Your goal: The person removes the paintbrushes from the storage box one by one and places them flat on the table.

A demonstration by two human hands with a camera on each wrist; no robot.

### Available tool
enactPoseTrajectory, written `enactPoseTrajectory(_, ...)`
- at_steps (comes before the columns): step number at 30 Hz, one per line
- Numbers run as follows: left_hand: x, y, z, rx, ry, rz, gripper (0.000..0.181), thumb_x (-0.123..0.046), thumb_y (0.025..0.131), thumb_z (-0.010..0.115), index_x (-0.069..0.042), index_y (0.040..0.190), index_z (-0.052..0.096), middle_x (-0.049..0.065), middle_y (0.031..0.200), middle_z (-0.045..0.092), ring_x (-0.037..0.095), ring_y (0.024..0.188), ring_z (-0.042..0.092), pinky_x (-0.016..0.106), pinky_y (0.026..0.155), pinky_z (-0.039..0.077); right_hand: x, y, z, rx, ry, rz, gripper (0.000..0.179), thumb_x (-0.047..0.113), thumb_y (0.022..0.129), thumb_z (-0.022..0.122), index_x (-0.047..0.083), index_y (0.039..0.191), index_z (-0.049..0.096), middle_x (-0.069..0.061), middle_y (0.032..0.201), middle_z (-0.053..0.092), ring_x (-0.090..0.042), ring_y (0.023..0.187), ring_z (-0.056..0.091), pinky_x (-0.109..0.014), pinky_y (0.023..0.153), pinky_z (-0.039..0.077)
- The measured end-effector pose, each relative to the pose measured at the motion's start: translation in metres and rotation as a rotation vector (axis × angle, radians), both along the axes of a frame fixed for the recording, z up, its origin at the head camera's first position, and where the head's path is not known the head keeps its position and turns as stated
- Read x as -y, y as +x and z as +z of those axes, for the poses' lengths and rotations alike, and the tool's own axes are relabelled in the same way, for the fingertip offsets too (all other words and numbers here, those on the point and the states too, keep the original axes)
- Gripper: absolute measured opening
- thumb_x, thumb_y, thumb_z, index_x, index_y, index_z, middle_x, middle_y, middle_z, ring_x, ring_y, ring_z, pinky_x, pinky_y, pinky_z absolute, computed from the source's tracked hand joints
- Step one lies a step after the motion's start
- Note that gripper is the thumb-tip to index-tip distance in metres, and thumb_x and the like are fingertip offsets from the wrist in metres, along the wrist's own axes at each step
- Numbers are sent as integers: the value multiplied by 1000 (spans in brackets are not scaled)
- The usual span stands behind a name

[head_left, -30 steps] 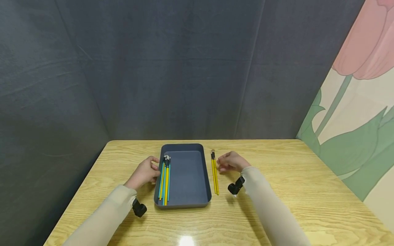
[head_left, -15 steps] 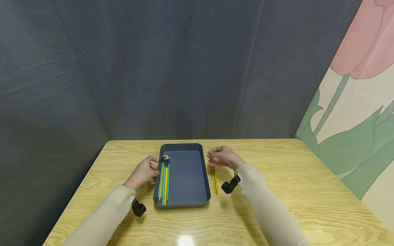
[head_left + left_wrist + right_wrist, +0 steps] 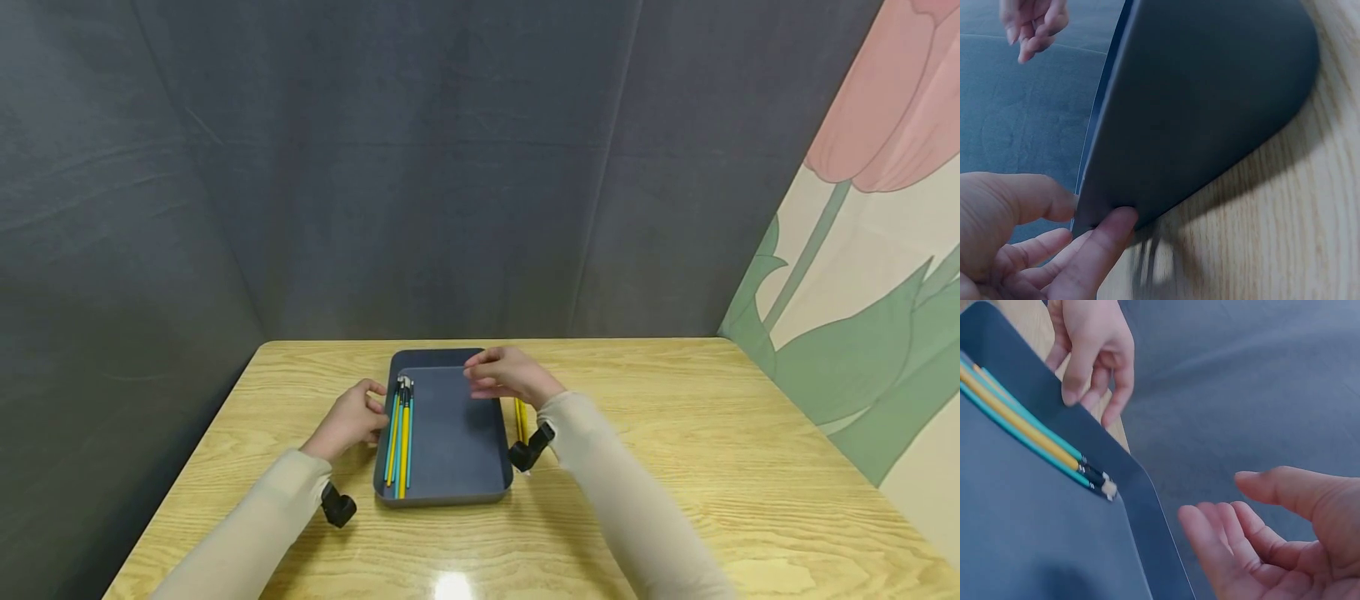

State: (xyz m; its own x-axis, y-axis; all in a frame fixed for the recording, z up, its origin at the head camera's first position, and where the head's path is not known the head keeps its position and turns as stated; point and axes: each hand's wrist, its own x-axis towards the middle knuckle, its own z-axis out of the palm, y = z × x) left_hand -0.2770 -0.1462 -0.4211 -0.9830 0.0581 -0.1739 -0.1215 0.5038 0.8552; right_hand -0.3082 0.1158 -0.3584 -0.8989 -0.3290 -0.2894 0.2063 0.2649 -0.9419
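Note:
A dark grey rectangular tray (image 3: 457,454) lies on the table. Several paintbrushes (image 3: 403,437) with yellow and turquoise handles lie side by side along its left wall, bristles toward the far end. My left hand (image 3: 354,423) pinches the tray's left wall, the thumb over the rim and a finger (image 3: 1100,250) against the outside. Over the tray's far right part hovers my right hand (image 3: 516,375). The right wrist view shows its thumb and fingers (image 3: 1200,534) apart with nothing between them. Two yellow brushes (image 3: 521,414) lie right of the tray, partly hidden by the right hand and wrist.
The wooden table (image 3: 645,467) extends on both sides of the tray. A dark curtain (image 3: 450,208) hangs behind its far edge. On the right is a wall (image 3: 862,333) with a painted tulip.
My right hand has moved left, from beside the two yellow brushes, across their far ends, to over the tray. The brushes stay where they were; the left hand keeps its place.

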Motion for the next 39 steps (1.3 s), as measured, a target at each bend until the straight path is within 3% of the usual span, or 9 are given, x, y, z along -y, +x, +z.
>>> enactPoseTrajectory(7,1,0,0,3,-3,-4,48,6,84,61,1,129,46,17,99,52,23,76,59,32,58,57,27,3,0,6,-4,39,28,8,93,62,-4,118,59,-15,107,66,-18,81,69,-42,88,55)
enactPoseTrajectory(15,1,0,0,7,18,-5,48,6,84,61,1,129,45,17,100,53,23,76,60,32,58,57,53,3,-10,39,-2,59,31,6,94,58,-8,122,58,-22,114,65,-36,106,65,-44,91,54)
enactPoseTrajectory(21,1,1,0,8,20,-11,49,6,83,61,2,129,45,17,100,53,23,75,60,33,58,57,68,2,-18,78,8,43,32,5,94,59,-9,122,58,-29,121,60,-24,85,68,-42,89,55)
enactPoseTrajectory(24,1,2,1,6,18,-14,48,6,84,61,2,129,45,17,100,52,23,75,60,33,58,57,74,3,-21,88,1,35,32,3,92,61,-9,121,59,-28,113,63,-19,77,66,-40,87,56)
enactPoseTrajectory(30,2,3,0,-2,20,-18,48,6,84,61,3,129,45,18,99,53,22,74,60,33,57,57,84,3,-33,105,-9,11,29,-2,89,60,-12,117,60,-13,82,62,-17,68,61,-38,82,58)
enactPoseTrajectory(39,4,1,-2,-17,34,-13,49,8,81,61,4,127,46,18,98,54,21,71,58,32,53,56,94,1,-48,92,41,-48,21,-6,86,60,-12,106,64,-14,80,63,-16,63,60,-35,72,60)
